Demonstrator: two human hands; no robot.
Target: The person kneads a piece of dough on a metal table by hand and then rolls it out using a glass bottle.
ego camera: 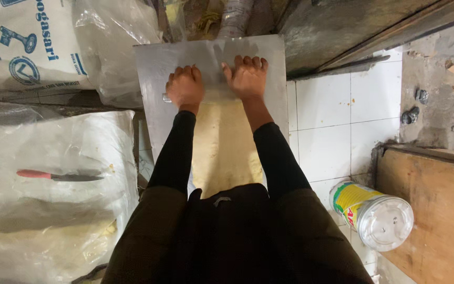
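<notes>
1. Dough sheet (pixel 226 150), pale yellow and flattened thin, lies along the middle of a grey metal board (pixel 156 63). It runs from under the hands near the far edge back toward the near edge, where dark clothing hides its end. Lying lengthwise like this, it seems placed so a roller can travel its full run.
2. Metal board: it rests low, over white floor tiles (pixel 337 121), its far edge against clutter and a concrete ledge. Its flat, smooth face gives the dough a firm surface.
3. Clear plastic sheeting (pixel 53 221) covers a heap to the left of the board, with a printed sack (pixel 22 47) beyond it, near the board's far left corner.
4. A lidded plastic jar (pixel 377 213) with a yellow label lies on its side on the tiles to the right of the board's near edge, next to a wooden panel (pixel 432 210).
5. A red-handled knife (pixel 59 175) lies flat on the plastic sheeting, well apart from the board.
6. Left hand (pixel 185 87) and right hand (pixel 247 78) press palms down, fingers curled forward, side by side over a clear rolling pin (pixel 216 79) across the dough's far end. One end of the pin pokes out just left of the left hand. Neither hand grips; the flat palms look suited to pushing with even weight.
</notes>
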